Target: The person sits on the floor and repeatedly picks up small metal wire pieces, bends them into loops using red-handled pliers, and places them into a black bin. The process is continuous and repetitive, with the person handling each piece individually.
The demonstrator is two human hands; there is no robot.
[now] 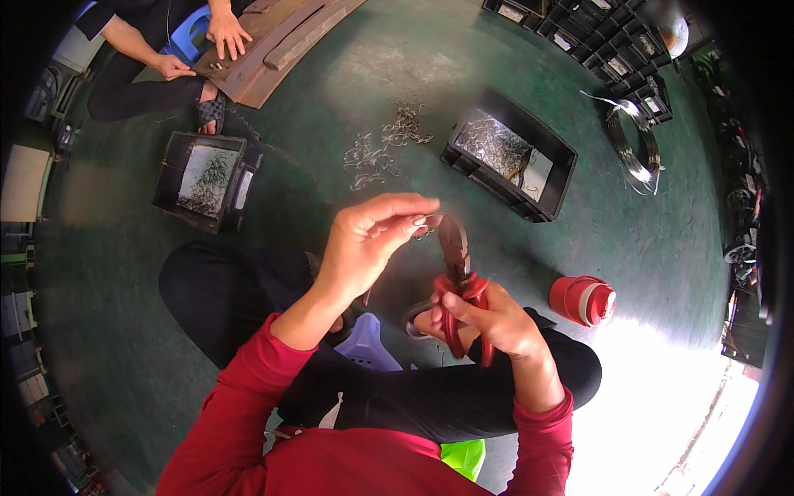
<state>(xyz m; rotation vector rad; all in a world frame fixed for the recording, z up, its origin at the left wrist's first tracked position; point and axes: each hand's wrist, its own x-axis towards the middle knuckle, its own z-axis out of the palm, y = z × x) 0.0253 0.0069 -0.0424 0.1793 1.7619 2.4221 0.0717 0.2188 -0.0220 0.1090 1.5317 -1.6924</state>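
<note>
My left hand point(368, 240) is raised in front of my knees, with thumb and fingertips pinched on a small bent wire piece point(431, 217). In my right hand point(496, 321) are pliers with red handles point(451, 318), and my fingers wrap round the grips. The metal jaws point(452, 241) point up and away from me, beside the wire at my left fingertips. Whether the jaws touch the wire, I cannot tell. On the green floor beyond my hands lie loose heaps of bent wire hooks point(404, 126).
Two black crates with wire pieces stand left point(227, 202) and right point(504, 188). A red cup point(571, 299) is near my right knee; a wire coil point(616, 136) lies at far right. Far left, another person's hands point(226, 31) rest by a brown board point(256, 70). A purple stool point(364, 341) is below.
</note>
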